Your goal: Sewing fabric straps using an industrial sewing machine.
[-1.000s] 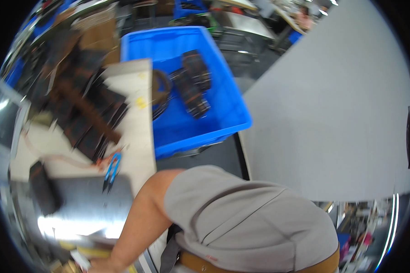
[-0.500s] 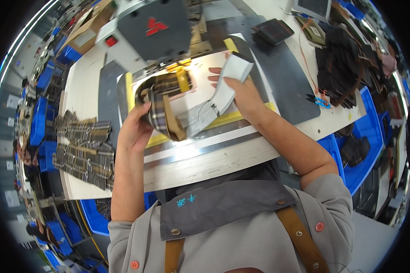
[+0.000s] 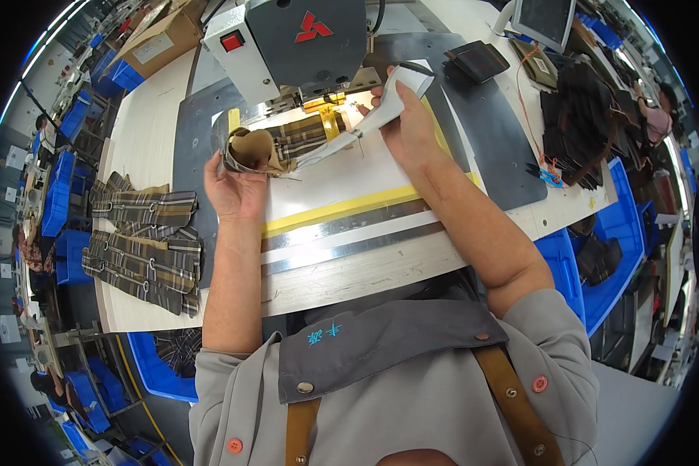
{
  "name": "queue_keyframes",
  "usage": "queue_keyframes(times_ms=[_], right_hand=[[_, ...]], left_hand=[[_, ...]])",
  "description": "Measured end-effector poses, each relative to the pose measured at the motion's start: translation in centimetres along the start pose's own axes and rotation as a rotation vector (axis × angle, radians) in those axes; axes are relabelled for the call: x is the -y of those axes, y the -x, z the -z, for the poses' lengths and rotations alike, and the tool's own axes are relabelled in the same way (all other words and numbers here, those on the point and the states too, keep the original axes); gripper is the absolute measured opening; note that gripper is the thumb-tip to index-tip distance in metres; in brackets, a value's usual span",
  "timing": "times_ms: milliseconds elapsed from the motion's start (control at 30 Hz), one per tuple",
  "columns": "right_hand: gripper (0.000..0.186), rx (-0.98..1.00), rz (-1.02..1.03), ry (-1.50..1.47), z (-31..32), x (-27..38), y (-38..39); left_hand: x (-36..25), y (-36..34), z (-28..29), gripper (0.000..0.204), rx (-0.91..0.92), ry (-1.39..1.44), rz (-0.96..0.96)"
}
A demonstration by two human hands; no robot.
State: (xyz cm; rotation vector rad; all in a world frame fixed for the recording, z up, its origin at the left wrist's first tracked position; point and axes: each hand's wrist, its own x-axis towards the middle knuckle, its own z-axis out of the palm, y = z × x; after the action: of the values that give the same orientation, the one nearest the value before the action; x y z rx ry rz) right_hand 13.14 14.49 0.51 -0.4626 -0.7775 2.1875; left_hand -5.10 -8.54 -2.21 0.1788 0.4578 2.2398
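Observation:
My left hand point(image 3: 237, 186) grips the end of a brown-and-black plaid fabric piece point(image 3: 299, 136), its fingers partly hidden behind it. The near end of the cloth curls up, showing a tan lining. Its far part lies flat beneath a sewing machine point(image 3: 307, 54), beside a small yellow metal clamp point(image 3: 328, 123). My right hand point(image 3: 409, 128) is closed on a long whitish strip point(image 3: 382, 115) with a dark upper end. The strip slants down to the left and meets the plaid piece; whether they are joined I cannot tell. Loose threads show near the cloth.
Stacked plaid pieces with metal rings point(image 3: 144, 245) lie on the table's left. At right are dark folded pieces point(image 3: 478, 60), a heap of dark pieces point(image 3: 579, 128) and blue-handled snips point(image 3: 547, 175). Yellow tape point(image 3: 342, 208) edges the white work plate. A blue bin point(image 3: 617, 241) stands lower right.
Both hands have moved away from me, towards the machine. The plaid piece has gone with my left hand and its end now curls up. The strip is raised and seen more edge-on.

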Motion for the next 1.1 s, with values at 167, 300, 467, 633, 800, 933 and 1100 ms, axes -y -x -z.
queue_keyframes(times_ms=[167,300,467,633,800,933,1100], right_hand=[[0.036,0.11,0.061,0.143,0.3,0.7,-1.3],[0.032,0.129,-0.003,0.271,0.3,0.6,-0.7],[0.046,0.26,-0.003,0.646,0.4,2.3,-1.8],[0.056,0.444,0.155,1.098,1.1,5.8,-2.3],[0.06,0.898,0.171,1.794,0.3,5.7,-2.4],[0.056,0.949,0.423,1.852,1.8,4.1,-3.6],[0.047,0.973,0.468,1.678,1.7,3.3,-4.7]], left_hand=[[1.2,0.7,-1.8,0.035,-0.61,-0.829,-0.644],[3.8,4.2,-10.2,0.042,0.189,-2.029,-1.117],[3.6,3.4,-9.3,0.032,0.744,-2.91,-0.619],[6.7,1.5,-11.3,0.009,0.939,-2.251,-0.857],[10.0,0.8,-8.8,0.01,1.132,-2.081,-0.517],[8.0,0.2,-9.1,0.024,0.969,-2.285,-0.754],[6.4,0.0,-7.4,0.033,0.828,-2.361,-0.565]])
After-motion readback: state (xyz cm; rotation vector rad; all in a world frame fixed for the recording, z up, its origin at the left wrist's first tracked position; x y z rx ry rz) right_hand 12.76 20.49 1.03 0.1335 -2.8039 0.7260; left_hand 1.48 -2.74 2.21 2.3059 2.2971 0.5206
